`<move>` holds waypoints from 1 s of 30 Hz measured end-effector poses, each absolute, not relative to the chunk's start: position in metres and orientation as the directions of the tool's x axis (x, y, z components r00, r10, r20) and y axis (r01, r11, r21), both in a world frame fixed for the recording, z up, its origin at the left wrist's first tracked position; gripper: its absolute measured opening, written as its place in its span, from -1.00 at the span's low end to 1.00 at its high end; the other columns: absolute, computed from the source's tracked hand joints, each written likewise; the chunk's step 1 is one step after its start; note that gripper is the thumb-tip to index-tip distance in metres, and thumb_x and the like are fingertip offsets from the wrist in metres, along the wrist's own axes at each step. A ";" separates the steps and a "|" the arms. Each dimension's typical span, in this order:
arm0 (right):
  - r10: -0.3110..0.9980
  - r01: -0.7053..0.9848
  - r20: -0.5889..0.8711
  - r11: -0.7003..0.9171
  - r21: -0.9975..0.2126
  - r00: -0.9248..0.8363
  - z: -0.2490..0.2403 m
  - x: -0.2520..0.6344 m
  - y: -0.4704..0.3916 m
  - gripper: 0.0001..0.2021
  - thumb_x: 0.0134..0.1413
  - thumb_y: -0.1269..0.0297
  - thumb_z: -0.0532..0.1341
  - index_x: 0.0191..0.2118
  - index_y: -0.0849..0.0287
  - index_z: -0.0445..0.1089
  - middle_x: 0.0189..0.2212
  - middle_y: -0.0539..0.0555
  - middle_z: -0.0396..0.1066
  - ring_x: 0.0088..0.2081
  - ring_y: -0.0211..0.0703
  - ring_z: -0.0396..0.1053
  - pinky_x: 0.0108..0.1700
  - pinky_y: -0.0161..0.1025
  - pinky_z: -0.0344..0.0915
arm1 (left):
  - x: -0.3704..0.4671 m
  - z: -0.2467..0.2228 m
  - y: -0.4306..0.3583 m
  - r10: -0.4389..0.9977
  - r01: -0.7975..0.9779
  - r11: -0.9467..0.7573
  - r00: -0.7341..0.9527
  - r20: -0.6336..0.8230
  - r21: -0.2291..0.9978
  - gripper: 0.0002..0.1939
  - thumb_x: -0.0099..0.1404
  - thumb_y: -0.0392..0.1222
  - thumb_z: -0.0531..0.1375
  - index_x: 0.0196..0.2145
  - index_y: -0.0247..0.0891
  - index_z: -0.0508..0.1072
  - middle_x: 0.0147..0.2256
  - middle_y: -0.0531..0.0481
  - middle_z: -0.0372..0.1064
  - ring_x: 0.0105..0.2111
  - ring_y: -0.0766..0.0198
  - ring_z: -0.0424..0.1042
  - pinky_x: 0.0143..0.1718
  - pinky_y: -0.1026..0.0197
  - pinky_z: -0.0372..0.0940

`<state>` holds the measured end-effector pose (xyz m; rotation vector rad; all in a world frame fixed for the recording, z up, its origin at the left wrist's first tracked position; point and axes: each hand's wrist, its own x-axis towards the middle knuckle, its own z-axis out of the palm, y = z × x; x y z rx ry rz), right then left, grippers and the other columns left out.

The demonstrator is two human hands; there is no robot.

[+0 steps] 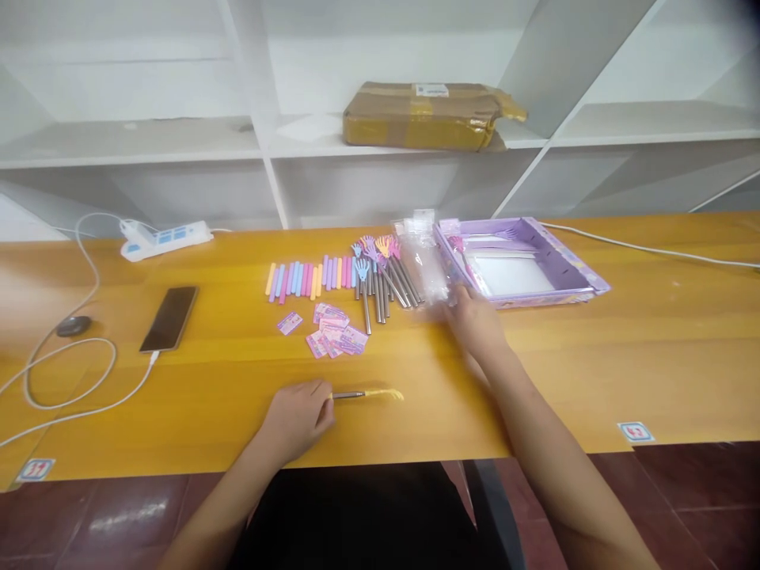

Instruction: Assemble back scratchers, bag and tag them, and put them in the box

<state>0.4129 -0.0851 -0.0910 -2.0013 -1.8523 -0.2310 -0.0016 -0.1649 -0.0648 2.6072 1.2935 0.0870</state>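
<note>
My left hand (300, 419) is closed round the handle end of a small back scratcher with a silver rod and a yellow hand-shaped head (385, 393), which points right just above the table. My right hand (478, 323) is at the lower end of a pile of clear plastic bags (424, 261), beside the tray's near left corner. Motion smears its fingers, so whether they grip a bag is unclear. Left of the bags lies a bunch of back scratchers (380, 277) with colourful hand-shaped heads. A row of coloured handle sleeves (305, 279) and printed cards (336, 328) lie nearby.
A purple tray-like box (555, 299) holds a few wrapped pieces. On the wooden table (207, 419) are a phone (169, 319), its white cable, and a power strip (166, 240). A taped carton (421, 117) sits on the shelf behind.
</note>
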 end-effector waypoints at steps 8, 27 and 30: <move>0.943 0.976 0.281 -0.137 -0.169 0.181 -0.085 0.413 -0.083 -0.70 0.39 0.16 0.17 0.01 0.26 0.51 -0.17 0.34 0.59 -0.26 0.09 0.50 -0.21 -0.13 0.29 | -0.002 -0.064 -0.165 0.787 0.775 -0.589 0.615 -0.059 0.229 -0.76 0.55 -0.25 -0.02 -0.30 -0.17 0.33 -0.36 0.03 0.45 -0.36 0.22 0.44 -0.31 0.14 0.15; 0.614 0.909 0.747 0.112 -0.402 0.255 0.003 0.371 -0.138 -0.88 0.42 0.20 0.17 -0.11 0.06 0.43 -0.03 0.21 0.62 0.04 0.14 0.55 0.15 0.13 0.42 | -0.008 -0.054 -0.169 0.827 0.523 -0.356 0.562 0.000 0.775 -0.78 0.55 -0.25 -0.02 -0.19 -0.17 0.40 -0.16 -0.06 0.44 -0.18 0.19 0.46 -0.08 0.17 0.36; 0.682 0.888 0.726 0.280 -0.364 0.082 0.002 0.317 -0.176 -0.93 0.42 0.25 0.21 -0.08 0.02 0.45 0.04 0.22 0.61 0.08 0.16 0.55 0.18 0.21 0.42 | -0.010 -0.048 -0.172 0.782 0.253 -0.131 0.621 -0.057 0.958 -0.79 0.54 -0.04 0.11 -0.15 -0.18 0.46 -0.17 -0.03 0.41 -0.22 0.22 0.41 -0.10 0.19 0.36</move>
